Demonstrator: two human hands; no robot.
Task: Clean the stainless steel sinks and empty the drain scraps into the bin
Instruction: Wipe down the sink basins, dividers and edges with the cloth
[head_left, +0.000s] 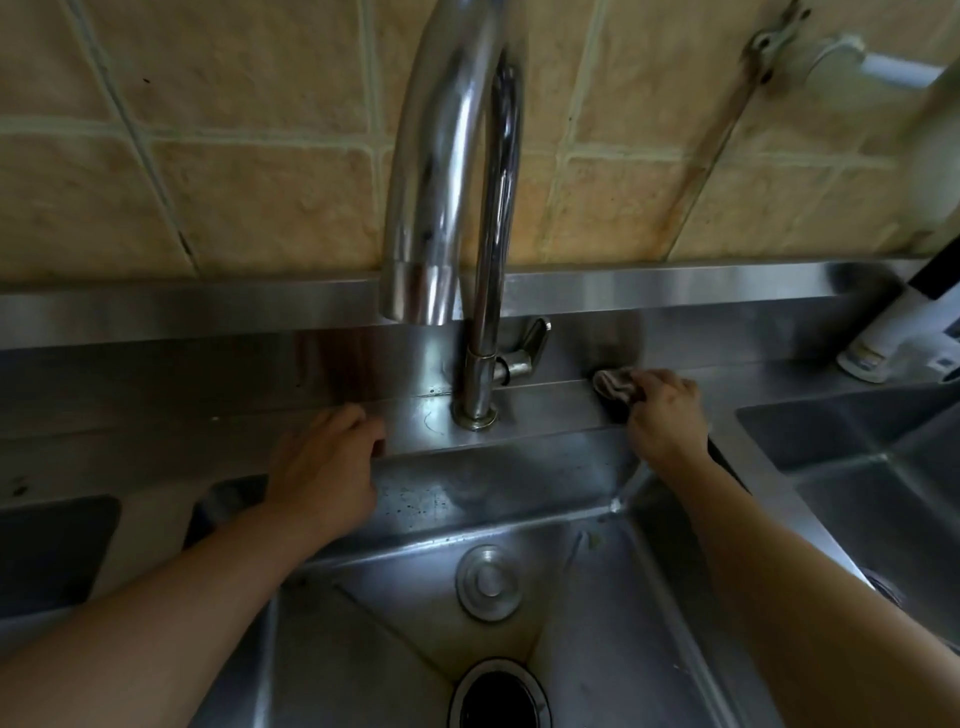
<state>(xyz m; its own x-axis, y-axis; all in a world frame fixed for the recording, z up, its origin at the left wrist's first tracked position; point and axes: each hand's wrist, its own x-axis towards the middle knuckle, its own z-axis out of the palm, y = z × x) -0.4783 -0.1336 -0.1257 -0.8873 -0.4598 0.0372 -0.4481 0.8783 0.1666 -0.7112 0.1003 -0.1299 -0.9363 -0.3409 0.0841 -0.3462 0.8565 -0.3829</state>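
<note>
I look down into the middle stainless steel sink (597, 623). Its open drain hole (497, 699) lies at the bottom edge of the view, and a round metal plug (488, 582) rests on the basin floor above it. My right hand (665, 415) grips a dark grey cloth (615, 387) against the back ledge, right of the tap (478, 332). My left hand (327, 462) rests on the ledge left of the tap, its fingers curled over the sink's rear rim.
A second sink (857, 467) lies to the right and a dark basin (52, 545) to the left. A white bottle (883, 332) stands on the ledge at far right. A tiled wall (234, 182) rises behind the steel splashback.
</note>
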